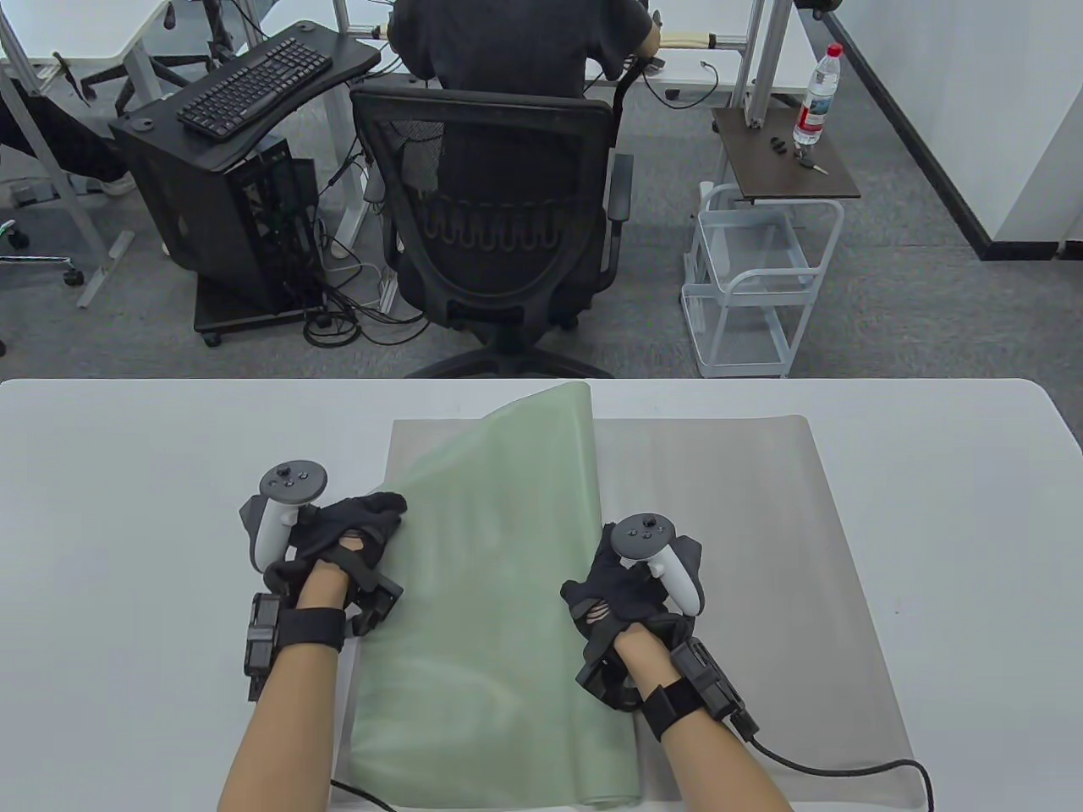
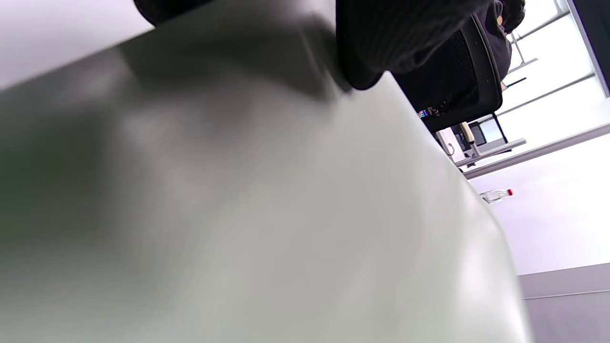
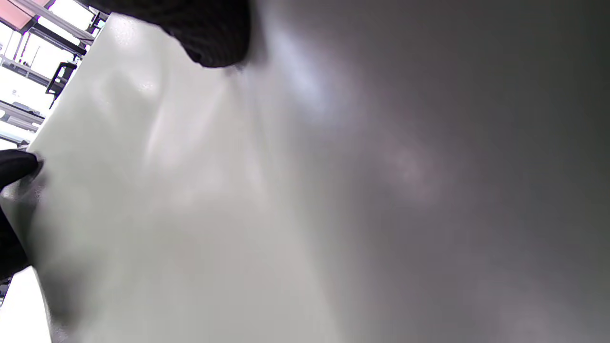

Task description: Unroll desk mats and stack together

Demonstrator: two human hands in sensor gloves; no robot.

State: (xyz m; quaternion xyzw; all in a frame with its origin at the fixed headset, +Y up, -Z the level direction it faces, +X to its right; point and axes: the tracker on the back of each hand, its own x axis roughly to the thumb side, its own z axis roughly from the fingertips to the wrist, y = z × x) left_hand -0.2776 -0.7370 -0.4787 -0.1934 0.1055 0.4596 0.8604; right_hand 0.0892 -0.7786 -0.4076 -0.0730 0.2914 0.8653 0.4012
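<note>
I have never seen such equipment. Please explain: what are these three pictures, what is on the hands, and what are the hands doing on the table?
No robot here: a person wears black sensor gloves, with a tracker strapped on each hand. One camera looks down at the table; the other two sit on the wrists, so they show blurred close-ups. A grey mat lies flat. On it lies a green mat, its right edge curling up. The left hand rests on the green mat's left edge, and the right hand holds its right edge.
</note>
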